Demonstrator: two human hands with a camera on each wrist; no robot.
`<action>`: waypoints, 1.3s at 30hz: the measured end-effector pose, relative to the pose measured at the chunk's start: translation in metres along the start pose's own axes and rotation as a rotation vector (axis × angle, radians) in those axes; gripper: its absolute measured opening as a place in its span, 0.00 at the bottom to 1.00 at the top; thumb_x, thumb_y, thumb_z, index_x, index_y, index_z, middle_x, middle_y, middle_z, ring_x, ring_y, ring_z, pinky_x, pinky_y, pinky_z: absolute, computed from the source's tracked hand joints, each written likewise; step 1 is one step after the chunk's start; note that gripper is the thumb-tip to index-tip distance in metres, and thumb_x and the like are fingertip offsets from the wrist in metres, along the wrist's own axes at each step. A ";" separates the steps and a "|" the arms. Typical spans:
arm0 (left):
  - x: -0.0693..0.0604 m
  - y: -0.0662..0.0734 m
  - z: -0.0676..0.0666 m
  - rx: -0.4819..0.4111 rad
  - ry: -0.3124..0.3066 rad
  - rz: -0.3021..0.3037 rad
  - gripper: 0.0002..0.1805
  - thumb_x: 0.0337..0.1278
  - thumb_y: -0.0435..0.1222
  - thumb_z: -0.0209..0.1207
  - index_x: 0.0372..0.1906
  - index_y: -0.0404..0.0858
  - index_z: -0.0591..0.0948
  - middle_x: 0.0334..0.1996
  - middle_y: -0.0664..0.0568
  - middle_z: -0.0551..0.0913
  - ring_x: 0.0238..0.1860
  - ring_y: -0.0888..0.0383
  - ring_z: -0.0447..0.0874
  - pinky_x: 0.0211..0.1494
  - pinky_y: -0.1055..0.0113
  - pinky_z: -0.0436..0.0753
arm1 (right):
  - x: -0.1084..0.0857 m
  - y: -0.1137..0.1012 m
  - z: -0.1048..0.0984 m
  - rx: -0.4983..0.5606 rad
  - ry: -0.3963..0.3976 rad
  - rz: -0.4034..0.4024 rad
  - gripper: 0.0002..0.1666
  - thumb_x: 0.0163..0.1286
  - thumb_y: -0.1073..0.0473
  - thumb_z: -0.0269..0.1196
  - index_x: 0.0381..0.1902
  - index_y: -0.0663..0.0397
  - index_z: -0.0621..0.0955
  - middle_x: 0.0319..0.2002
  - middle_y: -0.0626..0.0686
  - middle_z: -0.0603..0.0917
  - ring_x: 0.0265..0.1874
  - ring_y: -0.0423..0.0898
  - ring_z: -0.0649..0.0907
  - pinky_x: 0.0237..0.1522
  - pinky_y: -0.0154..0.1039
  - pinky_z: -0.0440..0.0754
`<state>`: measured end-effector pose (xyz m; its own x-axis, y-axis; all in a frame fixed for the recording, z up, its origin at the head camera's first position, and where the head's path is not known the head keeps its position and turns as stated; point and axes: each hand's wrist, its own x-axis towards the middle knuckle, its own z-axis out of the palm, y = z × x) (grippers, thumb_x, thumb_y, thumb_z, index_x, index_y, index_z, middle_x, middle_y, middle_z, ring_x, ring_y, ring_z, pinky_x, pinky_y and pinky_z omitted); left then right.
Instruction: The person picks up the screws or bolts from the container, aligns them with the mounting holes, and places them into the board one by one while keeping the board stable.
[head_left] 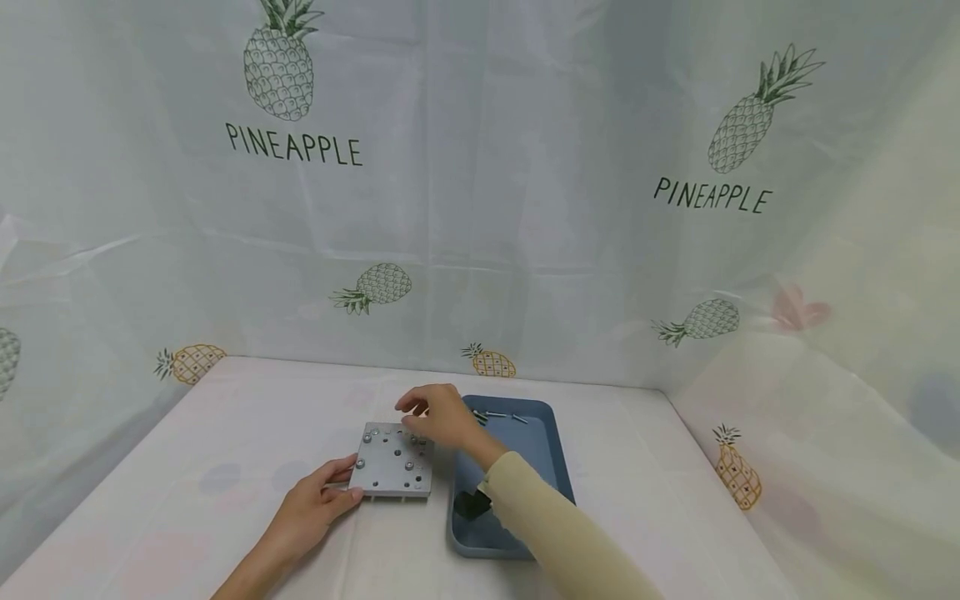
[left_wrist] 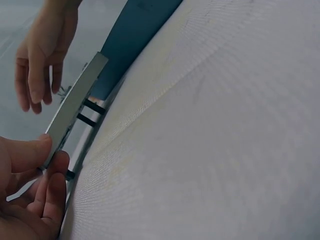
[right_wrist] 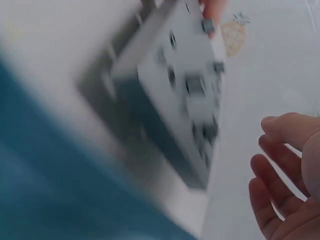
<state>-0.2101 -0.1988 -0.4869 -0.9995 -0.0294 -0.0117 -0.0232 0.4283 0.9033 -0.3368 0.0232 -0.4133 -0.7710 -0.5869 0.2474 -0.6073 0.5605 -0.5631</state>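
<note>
A square silvery metal plate point(head_left: 386, 475) with several holes and bolts sits raised off the table. Bolt shanks point(left_wrist: 87, 120) stick out beneath it in the left wrist view. My left hand point(head_left: 311, 504) pinches the plate's near left corner, thumb on one face and fingers on the other. Over the plate's far right corner hovers my right hand point(head_left: 442, 417). Its fingers are loosely bent, and the right wrist view shows nothing between them. That view blurs the plate point(right_wrist: 175, 100) and its bolt heads.
A blue-grey tray point(head_left: 558, 454) stands just right of the plate, partly covered by my right forearm. Several screws point(head_left: 520, 418) lie at its far end, and a black object point(head_left: 471, 505) lies nearer. A white cloth with pineapple prints point(head_left: 491, 363) hangs behind the table.
</note>
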 end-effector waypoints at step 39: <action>0.000 -0.001 0.001 0.002 0.002 -0.024 0.35 0.68 0.39 0.70 0.77 0.38 0.73 0.65 0.42 0.83 0.46 0.61 0.88 0.51 0.71 0.79 | -0.066 0.131 -0.086 -0.189 0.053 0.248 0.18 0.65 0.68 0.74 0.53 0.60 0.88 0.48 0.56 0.90 0.45 0.54 0.88 0.49 0.50 0.85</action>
<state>-0.2101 -0.1986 -0.4878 -0.9986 -0.0416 -0.0329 -0.0476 0.4296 0.9018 -0.3825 0.1858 -0.4356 -0.9061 -0.3899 0.1642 -0.4202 0.7844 -0.4563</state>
